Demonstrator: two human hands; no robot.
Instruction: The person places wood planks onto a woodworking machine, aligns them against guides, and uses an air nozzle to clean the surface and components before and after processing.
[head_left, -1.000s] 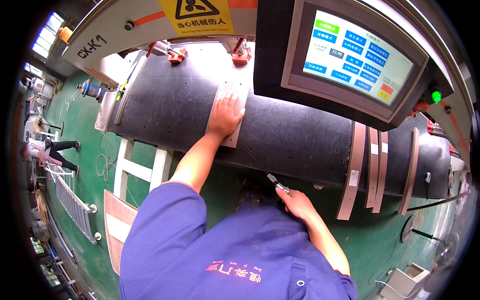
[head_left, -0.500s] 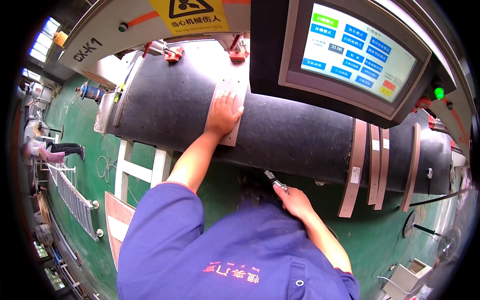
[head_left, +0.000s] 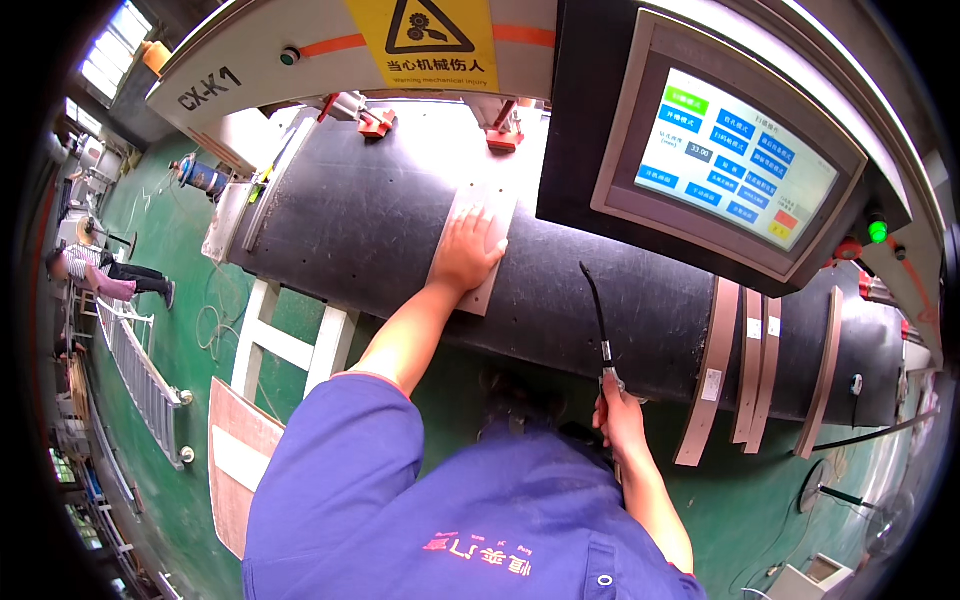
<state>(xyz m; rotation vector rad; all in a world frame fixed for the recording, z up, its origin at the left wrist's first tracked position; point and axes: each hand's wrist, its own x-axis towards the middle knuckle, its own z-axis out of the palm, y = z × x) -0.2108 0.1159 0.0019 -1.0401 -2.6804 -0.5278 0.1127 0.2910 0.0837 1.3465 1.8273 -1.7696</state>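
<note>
Pointing its long axis forward and slightly right, the flat board lies on the tabletop under the left hand, the nearer, laid flat; right of the board, well apart, the right hand is closed round a thin-nozzled tool.

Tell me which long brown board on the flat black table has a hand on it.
The leftmost brown board: the person's bare left hand rests on it. The four other brown boards lie untouched farther right.
</note>
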